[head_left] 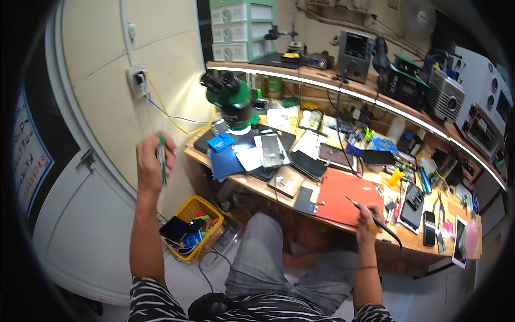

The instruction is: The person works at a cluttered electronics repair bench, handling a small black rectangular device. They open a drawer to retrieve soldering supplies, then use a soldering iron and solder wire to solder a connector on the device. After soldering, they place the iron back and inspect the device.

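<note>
My left hand (152,160) is raised off the bench at the left, in front of the cream wall. Its fingers are closed round a thin green-and-clear stick-like tool (163,173), whose exact kind I cannot make out. Over the right part of the orange-red mat (340,190), my right hand (367,219) grips a soldering iron (382,225). The iron's tip points up and left above the mat, and its dark cable hangs down behind the hand. A few small bits lie on the mat near its right edge.
A green-and-black microscope (233,104) stands at the bench's left end. Phones, including a grey one (272,150), and tools crowd the bench (252,185). A yellow basket (199,252) sits on the floor. Boxy devices (354,56) line the shelf. Loose cables hang across my knees.
</note>
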A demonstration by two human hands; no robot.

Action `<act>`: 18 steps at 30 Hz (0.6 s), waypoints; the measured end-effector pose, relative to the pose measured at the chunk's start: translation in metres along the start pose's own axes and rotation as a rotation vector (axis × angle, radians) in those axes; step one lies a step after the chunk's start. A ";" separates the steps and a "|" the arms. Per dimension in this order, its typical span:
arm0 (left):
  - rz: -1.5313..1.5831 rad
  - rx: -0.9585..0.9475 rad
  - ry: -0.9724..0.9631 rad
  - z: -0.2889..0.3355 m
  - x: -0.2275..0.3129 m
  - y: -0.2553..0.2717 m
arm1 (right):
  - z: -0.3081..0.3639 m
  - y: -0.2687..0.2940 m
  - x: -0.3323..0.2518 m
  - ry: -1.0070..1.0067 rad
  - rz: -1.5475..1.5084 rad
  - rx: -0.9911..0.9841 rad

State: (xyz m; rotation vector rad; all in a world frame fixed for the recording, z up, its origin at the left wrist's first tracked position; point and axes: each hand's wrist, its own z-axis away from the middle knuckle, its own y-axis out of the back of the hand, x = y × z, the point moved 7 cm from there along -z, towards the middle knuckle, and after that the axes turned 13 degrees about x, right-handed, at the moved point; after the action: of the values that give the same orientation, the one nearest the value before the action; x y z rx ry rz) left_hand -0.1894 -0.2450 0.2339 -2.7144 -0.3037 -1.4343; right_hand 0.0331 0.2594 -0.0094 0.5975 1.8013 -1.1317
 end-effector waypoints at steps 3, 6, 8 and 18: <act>0.213 0.007 -0.143 -0.079 0.034 0.015 | 0.029 0.000 -0.028 -0.054 0.039 0.041; 0.264 -0.022 -0.234 -0.162 0.061 -0.022 | 0.054 -0.027 -0.058 -0.031 0.091 -0.032; 0.111 -0.009 -0.368 -0.222 0.074 -0.054 | 0.067 -0.062 -0.065 -0.030 0.103 -0.102; 0.040 -0.276 -0.174 -0.404 0.029 -0.183 | 0.063 -0.191 -0.092 -0.307 0.171 0.055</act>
State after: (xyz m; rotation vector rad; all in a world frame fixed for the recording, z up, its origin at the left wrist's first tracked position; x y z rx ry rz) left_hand -0.5383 -0.1182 0.4789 -3.0522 -0.0601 -1.3206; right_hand -0.0418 0.1207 0.1457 0.5647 1.4344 -1.0928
